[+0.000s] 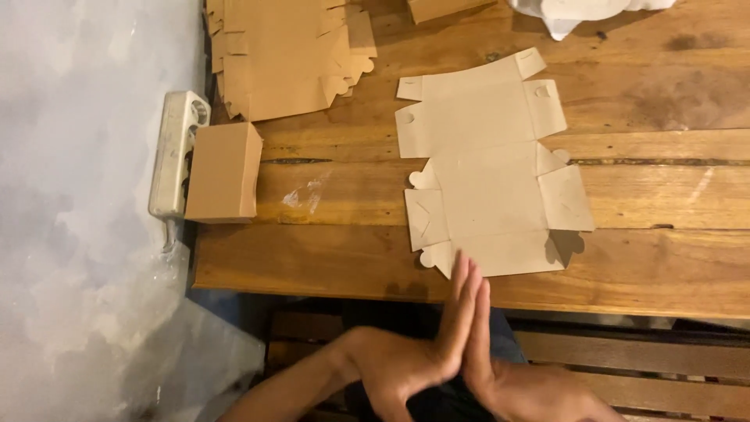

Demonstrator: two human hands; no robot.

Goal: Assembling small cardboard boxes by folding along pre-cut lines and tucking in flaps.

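A flat, unfolded brown cardboard box blank (488, 160) lies on the wooden table (664, 195), flaps spread out. My left hand (426, 348) and my right hand (508, 367) are pressed together palm to palm at the table's near edge, fingers straight and pointing toward the blank. The fingertips just overlap the blank's near edge. Neither hand holds anything.
A folded brown cardboard box (224, 172) stands at the table's left end beside a white power strip (176, 152). A stack of flat box blanks (285, 55) lies at the far left. White material (578, 12) sits at the far edge. A wooden bench (641, 359) runs below.
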